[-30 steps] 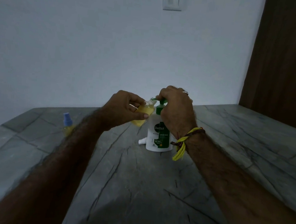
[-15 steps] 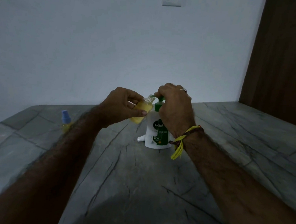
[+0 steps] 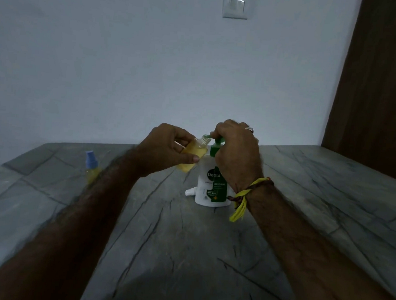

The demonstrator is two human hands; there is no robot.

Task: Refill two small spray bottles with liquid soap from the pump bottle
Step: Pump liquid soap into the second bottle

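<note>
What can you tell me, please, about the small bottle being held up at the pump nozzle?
The small spray bottle is clear plastic, mostly full of yellow liquid, with its spray top off and its threaded neck open. The left hand grips it in the air, thumb across the front, tilted so its mouth sits at the green nozzle of the pump bottle. The right hand covers the pump head. Whether soap is flowing cannot be seen.

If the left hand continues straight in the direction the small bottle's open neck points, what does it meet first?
Most likely the green pump nozzle: the left hand holds the uncapped spray bottle with its neck just below it. Exact depth is unclear.
</note>
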